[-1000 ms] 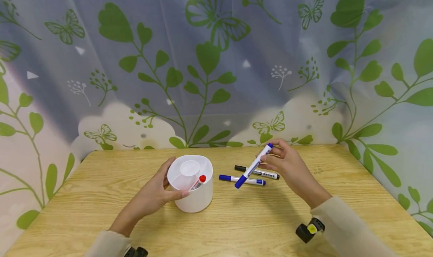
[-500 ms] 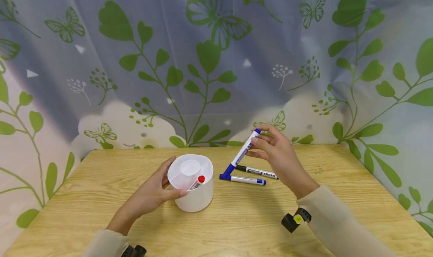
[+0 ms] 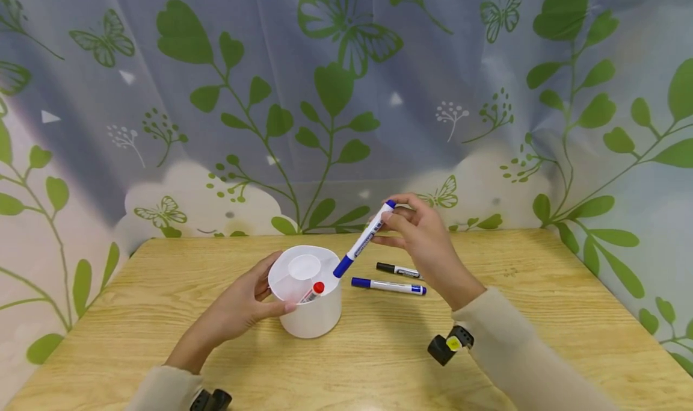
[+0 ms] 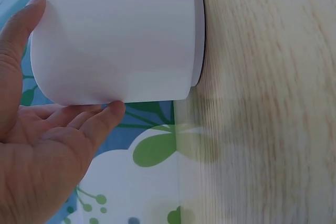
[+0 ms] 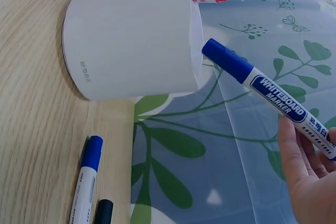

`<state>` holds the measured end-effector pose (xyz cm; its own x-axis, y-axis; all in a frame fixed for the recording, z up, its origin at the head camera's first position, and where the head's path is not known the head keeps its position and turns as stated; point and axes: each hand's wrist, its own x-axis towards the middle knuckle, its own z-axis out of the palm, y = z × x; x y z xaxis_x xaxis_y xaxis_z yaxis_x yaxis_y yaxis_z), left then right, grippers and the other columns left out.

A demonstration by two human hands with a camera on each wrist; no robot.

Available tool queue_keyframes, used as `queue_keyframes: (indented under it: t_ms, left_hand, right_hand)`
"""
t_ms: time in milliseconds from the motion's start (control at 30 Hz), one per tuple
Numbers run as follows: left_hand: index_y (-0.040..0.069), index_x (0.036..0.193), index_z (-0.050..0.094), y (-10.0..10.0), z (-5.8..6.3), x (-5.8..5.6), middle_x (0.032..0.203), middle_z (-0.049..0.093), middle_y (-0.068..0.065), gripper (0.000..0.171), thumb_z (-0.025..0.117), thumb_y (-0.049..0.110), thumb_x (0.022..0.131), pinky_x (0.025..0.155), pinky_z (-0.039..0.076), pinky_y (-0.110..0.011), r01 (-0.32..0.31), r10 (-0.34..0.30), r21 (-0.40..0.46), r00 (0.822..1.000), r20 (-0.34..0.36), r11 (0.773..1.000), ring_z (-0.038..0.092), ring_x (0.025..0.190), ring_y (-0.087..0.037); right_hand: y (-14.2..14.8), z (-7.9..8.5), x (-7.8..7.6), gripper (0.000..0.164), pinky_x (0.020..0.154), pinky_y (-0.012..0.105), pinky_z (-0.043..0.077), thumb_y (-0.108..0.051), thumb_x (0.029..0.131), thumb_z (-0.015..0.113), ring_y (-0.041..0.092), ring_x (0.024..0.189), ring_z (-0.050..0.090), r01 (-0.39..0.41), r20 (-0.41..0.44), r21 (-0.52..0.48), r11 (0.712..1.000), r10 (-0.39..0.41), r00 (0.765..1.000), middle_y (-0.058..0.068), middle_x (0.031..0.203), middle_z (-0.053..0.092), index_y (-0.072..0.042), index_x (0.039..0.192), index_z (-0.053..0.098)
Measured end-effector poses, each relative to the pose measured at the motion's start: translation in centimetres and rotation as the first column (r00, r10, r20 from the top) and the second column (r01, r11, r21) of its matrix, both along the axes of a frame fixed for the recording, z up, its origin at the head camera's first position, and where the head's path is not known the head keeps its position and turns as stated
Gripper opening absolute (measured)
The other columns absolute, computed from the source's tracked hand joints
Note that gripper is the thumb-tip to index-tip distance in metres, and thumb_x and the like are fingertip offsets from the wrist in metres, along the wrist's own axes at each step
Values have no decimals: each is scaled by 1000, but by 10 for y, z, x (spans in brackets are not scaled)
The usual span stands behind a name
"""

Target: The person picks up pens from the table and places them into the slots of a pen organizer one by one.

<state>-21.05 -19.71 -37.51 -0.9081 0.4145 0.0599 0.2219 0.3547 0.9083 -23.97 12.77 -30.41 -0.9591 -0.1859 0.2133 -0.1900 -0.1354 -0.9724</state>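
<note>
A white round pen holder (image 3: 311,321) with inner compartments stands on the wooden table, a red-capped marker (image 3: 314,291) leaning inside it. My left hand (image 3: 238,305) holds the holder from its left side, thumb at the rim and fingers around the back. Between thumb and fingertips, my right hand (image 3: 419,233) pinches a blue whiteboard marker (image 3: 364,239) by its upper end. That marker slants down to the left, its blue cap right at the holder's right rim. In the right wrist view the marker's label (image 5: 278,98) reads "WHITEBOARD MARKER".
Right of the holder, a second blue marker (image 3: 388,286) and a black marker (image 3: 397,270) lie on the table (image 3: 346,369); the right hand partly covers the black one. A leaf-patterned curtain (image 3: 346,110) hangs behind the table's far edge.
My right hand has carried the blue marker leftward and up, from above the lying markers to the pen holder's rim. The left hand and the holder have stayed nearly still.
</note>
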Motion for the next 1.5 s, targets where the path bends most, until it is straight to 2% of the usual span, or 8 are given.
queue_keyframes:
  t_ms: [200,367,567,800,1033,1233,1367,1500]
  left_hand:
    - [5,167,20,-2,2,0,171,29,-17,106,86,31,88,122,36,-47,-13,13,-30,1000,20,999,34,156,-38]
    - [3,166,19,-2,2,0,172,25,-21,106,86,26,88,120,37,-46,-6,6,7,999,38,1000,31,156,-41]
    - [3,167,14,5,-1,0,169,28,-23,109,87,21,88,120,42,-47,-9,8,38,999,39,999,37,154,-43]
    - [5,168,11,14,-7,-1,164,37,-19,116,90,22,84,121,38,-55,-60,59,32,998,14,998,43,150,-40]
    - [7,167,11,21,-9,2,154,49,-21,119,92,21,81,112,47,-47,-141,141,-1,990,7,990,57,133,-33]
    - [7,166,15,28,-7,6,152,50,-22,118,94,19,79,107,51,-43,-196,196,17,980,20,980,59,127,-32]
    - [6,165,17,31,-8,6,153,49,-21,116,94,19,79,107,51,-43,-214,214,19,977,16,977,59,126,-32]
    - [7,166,18,30,-8,5,152,49,-20,114,93,23,81,105,52,-43,-220,220,-7,976,8,976,60,125,-32]
  right_hand:
    - [-12,-4,-2,24,94,48,63,1,106,54,19,98,70,-18,13,17,1000,17,1000,4,102,68,2,130,52]
    - [-20,-12,-3,25,93,49,63,1,106,54,19,101,72,-24,21,41,999,23,1000,9,106,69,-1,131,55]
    - [-25,-20,-4,27,96,50,62,1,105,56,23,103,74,-32,24,58,998,30,999,11,110,71,-4,131,57]
    - [-32,-24,-3,25,96,52,61,4,103,58,23,103,73,-44,7,91,995,44,999,18,114,70,-1,127,60]
    - [-40,-32,-3,25,94,47,63,9,101,58,32,110,72,-71,-19,124,990,73,997,23,121,71,4,125,59]
    - [-45,-37,0,24,97,51,61,9,101,57,41,114,69,-86,-9,145,986,89,996,22,120,70,2,124,60]
    - [-46,-38,0,23,98,49,61,5,103,55,40,116,69,-85,-1,146,986,86,996,20,119,70,1,125,61]
    - [-48,-39,0,21,96,47,62,2,104,56,31,109,71,-60,11,154,986,59,998,20,118,69,1,124,63]
